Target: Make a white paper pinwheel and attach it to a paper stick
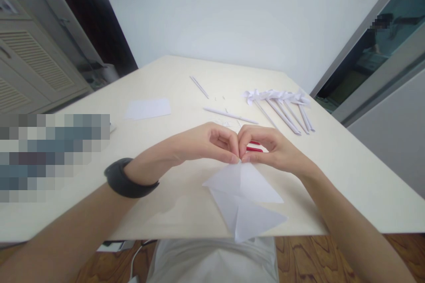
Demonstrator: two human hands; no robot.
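A white square of paper (247,190), creased and slit from its corners, hangs tilted over the table's front edge. My left hand (215,143) pinches its top corner between thumb and forefinger. Right beside it, my right hand (262,146) pinches the same corner, the fingertips of both hands meeting. Behind my right hand a red-handled tool (255,149) lies on the table, mostly hidden; it looks like scissors. A dark band (128,179) is on my left wrist.
Several paper pinwheels on rolled sticks (282,97) lie at the right of the table (186,212). A rolled paper stick (230,116), thin sticks (199,87) and small scraps lie farther back. White paper sheets (148,108) lie at left. A wall (215,13) stands behind.
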